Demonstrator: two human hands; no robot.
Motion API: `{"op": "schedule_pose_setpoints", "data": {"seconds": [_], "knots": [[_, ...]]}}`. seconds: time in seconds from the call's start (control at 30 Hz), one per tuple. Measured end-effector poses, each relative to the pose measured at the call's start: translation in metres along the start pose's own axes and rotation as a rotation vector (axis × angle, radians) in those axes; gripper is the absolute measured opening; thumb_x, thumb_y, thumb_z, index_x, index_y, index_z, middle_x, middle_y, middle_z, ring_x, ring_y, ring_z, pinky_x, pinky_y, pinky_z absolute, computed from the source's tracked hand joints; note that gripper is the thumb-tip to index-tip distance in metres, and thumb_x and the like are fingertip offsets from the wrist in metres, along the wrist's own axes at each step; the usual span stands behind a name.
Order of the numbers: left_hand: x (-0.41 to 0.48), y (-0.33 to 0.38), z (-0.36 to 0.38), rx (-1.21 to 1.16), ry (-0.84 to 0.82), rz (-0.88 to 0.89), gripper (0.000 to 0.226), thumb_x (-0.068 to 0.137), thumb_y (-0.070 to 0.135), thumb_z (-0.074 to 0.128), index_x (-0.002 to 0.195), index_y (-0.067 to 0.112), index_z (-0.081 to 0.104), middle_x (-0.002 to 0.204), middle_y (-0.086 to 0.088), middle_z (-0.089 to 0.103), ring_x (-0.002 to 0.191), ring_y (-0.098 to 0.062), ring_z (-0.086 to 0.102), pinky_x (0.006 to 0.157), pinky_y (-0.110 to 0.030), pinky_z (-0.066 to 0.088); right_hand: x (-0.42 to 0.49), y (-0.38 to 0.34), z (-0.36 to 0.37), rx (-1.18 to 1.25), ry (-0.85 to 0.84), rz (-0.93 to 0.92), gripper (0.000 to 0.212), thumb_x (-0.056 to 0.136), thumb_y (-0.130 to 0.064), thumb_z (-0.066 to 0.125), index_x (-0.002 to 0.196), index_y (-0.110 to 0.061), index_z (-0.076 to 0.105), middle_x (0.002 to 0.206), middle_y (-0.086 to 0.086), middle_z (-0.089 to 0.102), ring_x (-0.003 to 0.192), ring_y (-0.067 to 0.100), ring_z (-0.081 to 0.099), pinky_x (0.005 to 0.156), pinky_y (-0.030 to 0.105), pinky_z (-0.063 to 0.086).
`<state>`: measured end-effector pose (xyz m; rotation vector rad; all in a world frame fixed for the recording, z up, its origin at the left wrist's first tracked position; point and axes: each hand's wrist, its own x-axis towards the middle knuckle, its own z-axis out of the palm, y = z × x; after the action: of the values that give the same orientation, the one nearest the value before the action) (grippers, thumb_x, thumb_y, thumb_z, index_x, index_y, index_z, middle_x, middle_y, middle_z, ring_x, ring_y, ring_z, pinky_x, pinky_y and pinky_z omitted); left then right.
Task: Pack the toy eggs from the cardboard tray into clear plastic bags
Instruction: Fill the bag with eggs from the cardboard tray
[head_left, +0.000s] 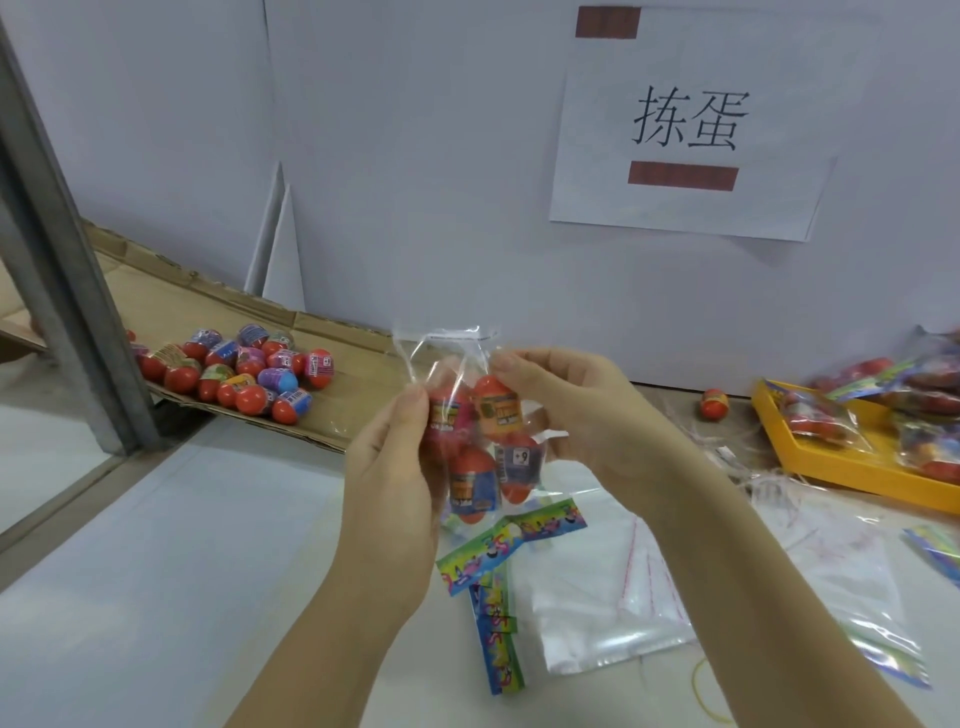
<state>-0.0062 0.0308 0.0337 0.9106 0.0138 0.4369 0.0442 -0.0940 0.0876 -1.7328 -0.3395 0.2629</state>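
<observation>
The left hand (395, 467) pinches the left side of the clear bag (447, 345) and the right hand (561, 405) pinches its right, holding it above the bench (208, 571). The film looks thin and slippery, and the four bagged eggs (493, 410) hard and light, so the neck above them is likely the best grip. Loose eggs (244, 374) lie in the cardboard tray (358, 374), far left.

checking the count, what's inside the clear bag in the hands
Four toy eggs show through the clear plastic bag, two above two. The left hand and right hand grip its sides, so anything behind their fingers cannot be seen.
</observation>
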Motion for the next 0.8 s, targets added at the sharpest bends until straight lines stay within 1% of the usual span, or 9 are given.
{"op": "schedule_pose_setpoints", "data": {"seconds": [0.1,0.2,0.33,0.47,0.53,0.6,0.63,0.7,0.8], "knots": [[0.0,-0.001,0.0,0.004,0.013,0.016,0.039,0.097,0.022,0.046,0.079,0.026,0.08,0.085,0.001,0.076,0.076,-0.006,0.072,0.058,-0.017,0.055,0.002,0.002,0.0,0.067,0.085,-0.034,0.022,0.084,-0.033,0.068,0.084,-0.012,0.071,0.073,0.0,0.069,0.056,0.01,0.059,0.053,0.024,0.048],[0.0,-0.001,-0.001,0.064,0.037,0.085,0.033,0.102,0.018,0.041,0.104,0.018,0.074,0.101,-0.001,0.076,0.09,-0.01,0.072,0.066,-0.019,0.056,0.003,0.003,-0.002,0.09,0.14,-0.09,0.018,0.086,-0.029,0.067,0.078,-0.013,0.068,0.068,-0.001,0.068,0.052,0.01,0.059,0.049,0.024,0.045],[-0.001,-0.002,-0.003,0.2,0.09,0.158,0.034,0.103,0.019,0.042,0.099,0.025,0.076,0.101,0.005,0.075,0.092,-0.009,0.07,0.065,-0.019,0.056,0.002,0.002,-0.002,0.03,0.105,-0.163,0.015,0.087,-0.026,0.065,0.077,-0.016,0.067,0.062,-0.007,0.067,0.05,0.008,0.058,0.047,0.022,0.044],[-0.002,-0.001,-0.003,0.317,0.102,0.228,0.029,0.102,0.019,0.043,0.108,0.033,0.069,0.099,0.018,0.074,0.092,-0.004,0.07,0.064,-0.018,0.057,0.001,0.001,-0.004,-0.07,0.142,-0.193,0.008,0.089,-0.025,0.064,0.084,-0.02,0.067,0.065,-0.008,0.067,0.053,0.004,0.057,0.05,0.018,0.046],[-0.004,-0.002,-0.002,0.423,0.095,0.31,0.027,0.101,0.023,0.044,0.112,0.033,0.065,0.099,0.027,0.071,0.089,0.004,0.068,0.063,-0.015,0.056,0.001,0.006,-0.001,-0.286,0.345,-0.335,0.006,0.088,-0.025,0.067,0.093,-0.027,0.063,0.074,-0.009,0.064,0.058,-0.001,0.055,0.058,0.017,0.045],[-0.007,-0.004,-0.001,0.527,0.066,0.386,0.027,0.095,0.035,0.043,0.115,0.039,0.061,0.105,0.035,0.066,0.097,0.009,0.064,0.071,-0.014,0.056,-0.002,0.008,0.007,-0.582,0.595,-0.645,0.013,0.087,-0.022,0.069,0.098,-0.027,0.064,0.082,-0.008,0.06,0.066,0.0,0.052,0.066,0.02,0.044],[-0.008,-0.004,0.0,0.565,0.054,0.414,0.029,0.092,0.039,0.043,0.115,0.042,0.06,0.109,0.038,0.063,0.101,0.011,0.062,0.076,-0.014,0.055,-0.004,0.006,0.012,-0.678,0.651,-0.805,0.01,0.086,-0.018,0.069,0.096,-0.022,0.068,0.083,-0.006,0.063,0.07,0.005,0.055,0.07,0.025,0.045],[-0.009,-0.005,-0.001,0.637,0.036,0.462,0.029,0.095,0.039,0.044,0.12,0.043,0.058,0.106,0.043,0.062,0.098,0.015,0.06,0.079,-0.011,0.051,-0.006,0.006,0.02,-0.782,0.634,-0.994,0.008,0.084,-0.016,0.067,0.089,-0.016,0.073,0.082,-0.003,0.069,0.075,0.017,0.063,0.075,0.037,0.046],[-0.011,-0.007,-0.002,0.708,0.002,0.512,0.031,0.099,0.031,0.044,0.124,0.047,0.053,0.097,0.042,0.063,0.088,0.013,0.061,0.073,-0.008,0.048,-0.006,0.005,0.023,-0.821,0.569,-1.06,0.013,0.087,-0.019,0.064,0.089,-0.014,0.076,0.085,-0.002,0.072,0.076,0.023,0.066,0.074,0.043,0.046]]}}
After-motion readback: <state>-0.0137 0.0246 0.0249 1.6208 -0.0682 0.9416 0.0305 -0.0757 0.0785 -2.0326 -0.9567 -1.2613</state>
